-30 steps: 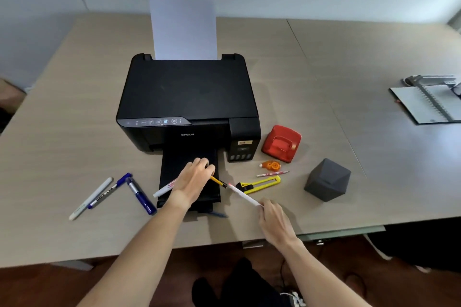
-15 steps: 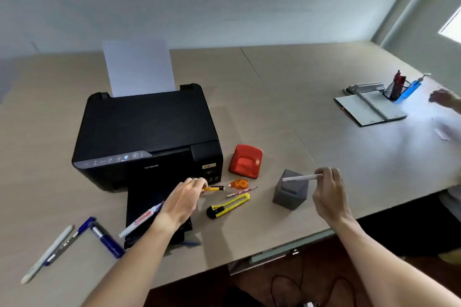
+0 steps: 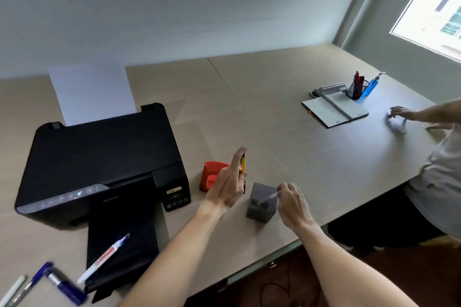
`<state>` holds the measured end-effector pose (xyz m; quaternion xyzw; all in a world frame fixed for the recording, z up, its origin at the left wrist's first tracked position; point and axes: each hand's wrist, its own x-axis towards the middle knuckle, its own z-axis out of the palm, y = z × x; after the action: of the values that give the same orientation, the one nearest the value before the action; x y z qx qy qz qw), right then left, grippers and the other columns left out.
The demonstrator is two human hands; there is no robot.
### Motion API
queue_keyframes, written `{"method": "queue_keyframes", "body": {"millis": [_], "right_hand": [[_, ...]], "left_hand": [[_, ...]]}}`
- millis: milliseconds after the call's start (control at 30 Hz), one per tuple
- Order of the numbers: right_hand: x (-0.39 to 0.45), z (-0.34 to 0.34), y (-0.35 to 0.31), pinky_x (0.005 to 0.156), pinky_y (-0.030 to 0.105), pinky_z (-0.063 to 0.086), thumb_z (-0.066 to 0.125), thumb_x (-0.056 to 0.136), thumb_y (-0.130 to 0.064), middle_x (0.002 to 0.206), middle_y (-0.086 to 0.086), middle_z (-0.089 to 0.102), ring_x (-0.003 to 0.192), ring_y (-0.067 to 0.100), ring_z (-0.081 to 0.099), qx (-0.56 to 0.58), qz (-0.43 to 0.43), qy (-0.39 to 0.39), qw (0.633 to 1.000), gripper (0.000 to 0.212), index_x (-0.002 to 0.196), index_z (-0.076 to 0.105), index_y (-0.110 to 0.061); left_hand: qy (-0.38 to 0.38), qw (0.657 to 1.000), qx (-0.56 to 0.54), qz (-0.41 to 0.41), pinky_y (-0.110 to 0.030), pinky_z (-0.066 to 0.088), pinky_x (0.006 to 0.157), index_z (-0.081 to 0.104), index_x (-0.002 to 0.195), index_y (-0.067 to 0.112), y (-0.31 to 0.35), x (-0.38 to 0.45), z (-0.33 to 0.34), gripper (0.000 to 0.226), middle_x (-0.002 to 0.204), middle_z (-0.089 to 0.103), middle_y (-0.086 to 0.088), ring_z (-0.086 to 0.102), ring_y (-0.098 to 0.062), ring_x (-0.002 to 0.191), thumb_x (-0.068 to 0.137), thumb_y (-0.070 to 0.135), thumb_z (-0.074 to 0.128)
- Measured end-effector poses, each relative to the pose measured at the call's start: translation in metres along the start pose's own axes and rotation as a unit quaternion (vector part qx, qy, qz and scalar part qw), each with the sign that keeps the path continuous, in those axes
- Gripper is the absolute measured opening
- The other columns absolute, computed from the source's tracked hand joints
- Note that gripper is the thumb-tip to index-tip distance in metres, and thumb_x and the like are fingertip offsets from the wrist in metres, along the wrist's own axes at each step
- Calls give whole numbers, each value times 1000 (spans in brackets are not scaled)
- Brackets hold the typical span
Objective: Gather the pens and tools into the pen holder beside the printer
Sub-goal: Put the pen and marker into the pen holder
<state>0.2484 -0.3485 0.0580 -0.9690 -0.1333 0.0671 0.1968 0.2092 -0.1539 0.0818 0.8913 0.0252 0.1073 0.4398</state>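
Grey and cube-shaped, the pen holder [image 3: 262, 203] stands on the wooden table [image 3: 287, 107] to the right of the black printer [image 3: 99, 162], near the table's front edge. The right hand [image 3: 293, 200] sits just right of the holder, its fingers pinched on the upper end of a white pen [image 3: 268, 199]; the pen slants down to the left with its lower end inside the holder's open top. The left hand [image 3: 228, 183] hovers just left of the holder and above the table, fingers closed around a yellow-and-black pen [image 3: 243, 169] that stands roughly upright in the grip. Behind that hand, between printer and holder, rests a red hole punch [image 3: 210, 178].

A white sheet of paper [image 3: 92, 93] rises from the printer's rear feed. On the printer's black output tray [image 3: 122, 257] lies a white marker [image 3: 103, 258] with red lettering, tip pointing up and right. Left of the tray, at the frame's lower left corner, lie a blue marker [image 3: 66, 286], a blue pen [image 3: 30, 281] and a white pen [image 3: 13, 290], close together and blurred.

Well to the right of the holder, across the table seam, an open spiral notebook [image 3: 335, 111] lies flat beside a black mesh cup [image 3: 357, 88] and a blue bottle [image 3: 369, 88]. A second person [image 3: 439, 182] stands at the right edge, one hand reaching over the table there.
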Motion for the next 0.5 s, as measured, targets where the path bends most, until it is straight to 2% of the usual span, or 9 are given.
{"method": "queue_keyframes", "body": {"millis": [100,167,233,333,500], "right_hand": [[9,-5,2,89,42,45,43,91,-8,114,17,59,104,33,54,30,5,-22,999,24,112,54,-6],[13,-9,5,91,44,45,41,94,-13,118,18,59,106,34,54,41,10,-23,999,25,114,53,-5],[16,-13,9,91,45,45,41,93,-14,119,18,58,106,36,54,44,22,-19,999,25,114,53,-5],[14,-17,15,90,43,45,41,86,-6,116,17,60,104,35,55,47,40,-19,998,29,111,55,-6],[2,-10,31,81,37,45,41,77,-4,104,14,63,95,35,58,46,61,-42,996,27,97,59,-8]], "left_hand": [[-27,1000,12,-4,-54,46,62,19,141,31,16,14,18,59,65,57,-12,56,-31,58,95,7,48],[-52,998,30,-6,-51,46,60,21,138,24,19,20,30,53,65,54,-9,57,-33,60,96,7,47],[-84,995,51,-12,-47,43,59,24,135,18,20,21,39,44,68,54,-11,59,-36,64,97,10,46],[-129,988,83,-20,-41,42,56,29,129,16,18,18,47,34,83,63,-22,57,-31,64,98,12,43],[-100,985,139,-6,-42,43,63,41,127,17,3,16,57,31,94,68,-21,64,-39,84,98,8,35]]}}
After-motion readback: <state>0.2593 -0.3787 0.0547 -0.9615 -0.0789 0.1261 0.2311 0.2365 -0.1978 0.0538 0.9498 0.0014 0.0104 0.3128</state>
